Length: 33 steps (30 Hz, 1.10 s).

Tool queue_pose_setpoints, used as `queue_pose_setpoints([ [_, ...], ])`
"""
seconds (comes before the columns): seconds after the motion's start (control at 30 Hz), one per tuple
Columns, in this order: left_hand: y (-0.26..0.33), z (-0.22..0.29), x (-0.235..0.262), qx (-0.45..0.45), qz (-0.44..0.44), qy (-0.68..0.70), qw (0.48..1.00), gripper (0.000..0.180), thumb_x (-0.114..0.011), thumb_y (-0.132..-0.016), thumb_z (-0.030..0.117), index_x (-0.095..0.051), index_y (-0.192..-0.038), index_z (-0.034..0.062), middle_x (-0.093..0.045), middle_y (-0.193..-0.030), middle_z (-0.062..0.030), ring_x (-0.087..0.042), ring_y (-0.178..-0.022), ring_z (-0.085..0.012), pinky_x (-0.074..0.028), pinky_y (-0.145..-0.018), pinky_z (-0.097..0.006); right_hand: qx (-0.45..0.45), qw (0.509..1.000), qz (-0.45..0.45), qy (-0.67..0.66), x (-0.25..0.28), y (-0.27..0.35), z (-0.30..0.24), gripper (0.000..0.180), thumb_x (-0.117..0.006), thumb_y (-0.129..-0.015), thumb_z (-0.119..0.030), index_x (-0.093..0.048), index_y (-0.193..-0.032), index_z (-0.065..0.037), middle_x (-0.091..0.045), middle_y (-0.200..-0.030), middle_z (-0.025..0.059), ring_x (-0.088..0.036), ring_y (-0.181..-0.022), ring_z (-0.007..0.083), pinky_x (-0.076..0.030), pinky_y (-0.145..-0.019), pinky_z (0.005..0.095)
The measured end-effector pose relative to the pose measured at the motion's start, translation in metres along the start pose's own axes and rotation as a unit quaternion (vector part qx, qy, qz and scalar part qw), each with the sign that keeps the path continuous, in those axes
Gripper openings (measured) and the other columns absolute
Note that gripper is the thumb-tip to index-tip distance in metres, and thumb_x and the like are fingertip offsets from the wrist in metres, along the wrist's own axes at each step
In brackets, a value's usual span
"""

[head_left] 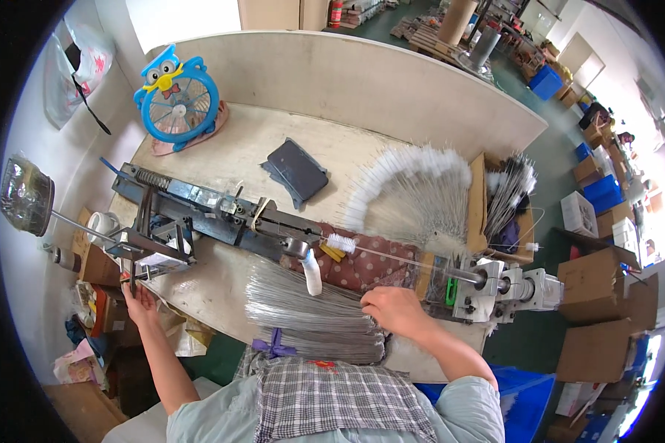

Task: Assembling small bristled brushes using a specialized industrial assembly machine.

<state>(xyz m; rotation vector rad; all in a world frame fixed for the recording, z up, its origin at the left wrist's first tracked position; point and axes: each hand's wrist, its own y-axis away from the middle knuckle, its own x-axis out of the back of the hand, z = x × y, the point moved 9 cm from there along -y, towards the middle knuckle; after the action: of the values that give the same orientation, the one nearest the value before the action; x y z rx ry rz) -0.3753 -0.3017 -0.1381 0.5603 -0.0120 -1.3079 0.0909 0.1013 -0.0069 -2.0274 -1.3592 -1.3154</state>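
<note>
My left hand (140,301) is raised at the left table edge, its fingers around the lower end of a hanging handle (131,277) on a metal bench machine (222,214). My right hand (395,308) is closed, with pinched fingertips at the right end of a thick bundle of thin metal wires (310,314). The wire ends under those fingers are partly hidden. A white-bristled brush (341,242) on a twisted wire stem lies between the long machine bed and a motor-driven spindle (469,276) on the right. A white-wrapped lever (312,273) points toward me.
Finished-looking white brushes (406,181) fan out at the back right, beside a cardboard box (479,207) of more brushes. A blue toy-shaped fan (179,109) and a dark pad (297,170) stand behind the machine. A weighted arm (81,225) juts out left. A low partition (332,77) borders the back.
</note>
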Motion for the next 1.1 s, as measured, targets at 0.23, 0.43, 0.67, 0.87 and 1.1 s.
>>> queue_pose_setpoints([
  [0.23, 0.109, -0.055, -0.06, 0.056, -0.038, 0.043, 0.997, 0.04, -0.062, -0.085, 0.045, -0.056, -0.099, 0.0081, -0.062, -0.087, -0.003, -0.058, -0.087, -0.0139, -0.046, -0.082, -0.028, -0.027, 0.998, 0.049, 0.009, 0.025, 0.009, 0.012, 0.013, -0.06, -0.081, -0.02, -0.067, -0.088, -0.011, -0.064, -0.083, 0.0074, -0.062, -0.081, 0.0273, -0.05, -0.068, 0.0398],
  [0.43, 0.262, -0.134, -0.169, 0.299, -0.302, 0.042, 0.904, 0.021, -0.057, -0.089, 0.018, -0.057, -0.103, 0.0024, -0.063, -0.094, -0.0071, -0.062, -0.088, -0.0192, -0.053, -0.08, -0.034, -0.017, 0.998, 0.051, 0.031, 0.024, 0.017, 0.017, 0.012, -0.059, -0.082, -0.016, -0.066, -0.09, -0.01, -0.062, -0.081, 0.0089, -0.062, -0.08, 0.0287, -0.05, -0.067, 0.04],
  [0.67, 0.376, -0.144, -0.24, 0.117, -0.466, -0.227, 0.847, 0.026, -0.059, -0.087, 0.018, -0.053, -0.108, 0.004, -0.061, -0.098, -0.0074, -0.06, -0.086, -0.0182, -0.047, -0.078, -0.03, -0.006, 0.995, 0.094, 0.023, 0.024, 0.032, 0.018, 0.012, -0.055, -0.079, -0.005, -0.061, -0.089, -0.004, -0.057, -0.085, 0.013, -0.062, -0.078, 0.033, -0.051, -0.066, 0.0429],
  [0.87, 0.468, -0.079, -0.262, 0.621, -0.421, 0.01, 0.661, 0.021, -0.057, -0.089, 0.033, -0.057, -0.088, 0.0116, -0.049, -0.066, 0.0009, -0.037, -0.046, -0.008, -0.037, -0.052, -0.026, -0.014, 0.998, 0.024, 0.065, 0.029, 0.021, 0.002, 0.023, -0.056, -0.073, -0.001, -0.052, -0.096, -0.001, -0.055, -0.089, 0.0173, -0.061, -0.08, 0.034, -0.051, -0.068, 0.0431],
  [1.1, 0.396, -0.061, -0.254, 0.484, -0.48, 0.01, 0.731, 0.056, -0.034, -0.093, 0.055, -0.061, -0.086, 0.0058, -0.055, -0.056, -0.0043, -0.041, -0.037, -0.0164, -0.041, -0.051, -0.033, -0.036, 0.966, 0.187, 0.174, 0.135, 0.062, 0.005, 0.025, -0.055, -0.069, 0.004, -0.056, -0.093, -0.003, -0.053, -0.085, 0.012, -0.059, -0.08, 0.0285, -0.05, -0.067, 0.039],
])
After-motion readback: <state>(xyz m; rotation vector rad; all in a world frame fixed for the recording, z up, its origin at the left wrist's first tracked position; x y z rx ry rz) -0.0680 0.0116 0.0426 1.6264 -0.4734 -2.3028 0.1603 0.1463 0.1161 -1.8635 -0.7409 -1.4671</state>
